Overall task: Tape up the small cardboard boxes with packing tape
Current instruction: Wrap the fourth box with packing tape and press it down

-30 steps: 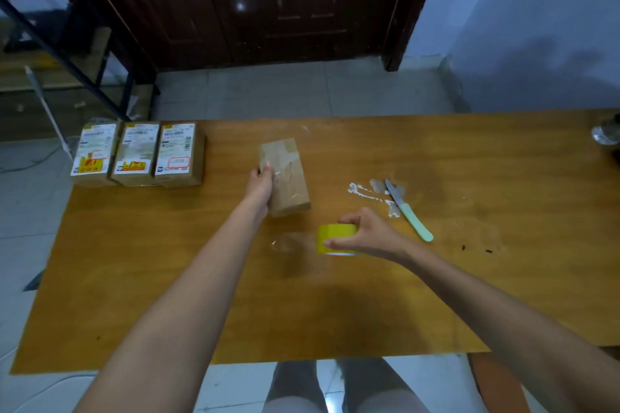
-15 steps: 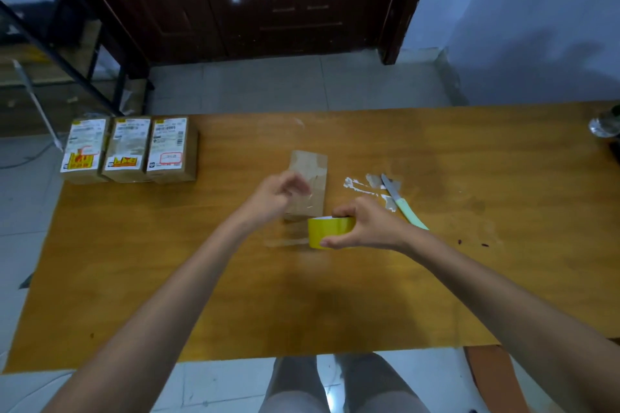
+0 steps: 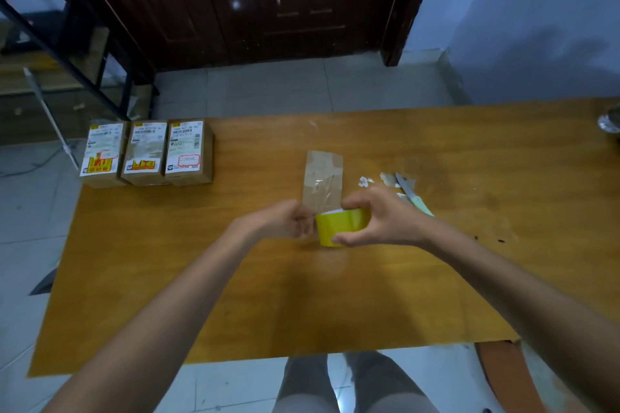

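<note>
Wooden table (image 3: 436, 295), orange-brown top, set on a pale tiled floor before a dark wooden door (image 3: 268, 0); blue-grey wall at far right.

Item, tape roll (image 3: 340, 226): yellow, standing on its rim near the middle of the table. Your right hand (image 3: 382, 218) grips it, fingers curled over the far side and thumb under the near side.

Item, left hand (image 3: 285, 220): just left of the roll, fingertips bunched together at its edge. You appear to pinch the loose tape end, though blur keeps the contact itself from being certain.

Item, plain box (image 3: 322, 179): brown cardboard, lying flat just beyond the roll, clear tape glinting on its top face. Neither hand rests on it.

Item, three labelled boxes (image 3: 147, 152): side by side and touching in a row at the far left corner, white shipping labels facing up.

Item, knife (image 3: 414, 196): pale green handle, lying to the right of your right hand, blade pointing away.

Item, paper scraps (image 3: 365, 181): white bits scattered beside the knife blade.

Item, glass object (image 3: 609, 121): at the far right edge, cut off by the frame.

Your knees show below the near table edge.
</note>
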